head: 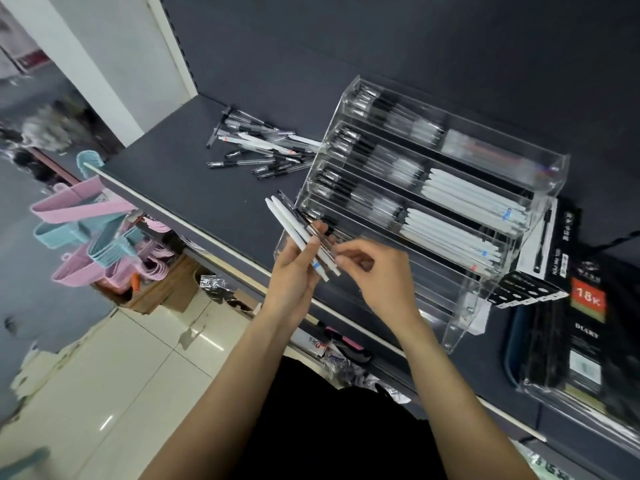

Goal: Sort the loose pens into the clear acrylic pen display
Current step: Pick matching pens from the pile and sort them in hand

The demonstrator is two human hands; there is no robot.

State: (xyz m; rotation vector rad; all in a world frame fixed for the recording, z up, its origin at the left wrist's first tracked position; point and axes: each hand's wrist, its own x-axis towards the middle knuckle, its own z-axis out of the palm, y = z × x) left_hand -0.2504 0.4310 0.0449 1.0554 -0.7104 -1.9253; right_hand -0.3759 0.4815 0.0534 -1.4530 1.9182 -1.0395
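Gripping white pens (left hand), right hand pinches one.

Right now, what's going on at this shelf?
A person is sorting pens. The left hand grips a small bunch of pens, and the right hand pinches one of them at its lower end. The clear display already holds rows of pens, and a loose pile still lies on the shelf.

A black packaged notebook at the shelf's right end is showing "18K" on a red patch, with "DIARY" printed in white below it.
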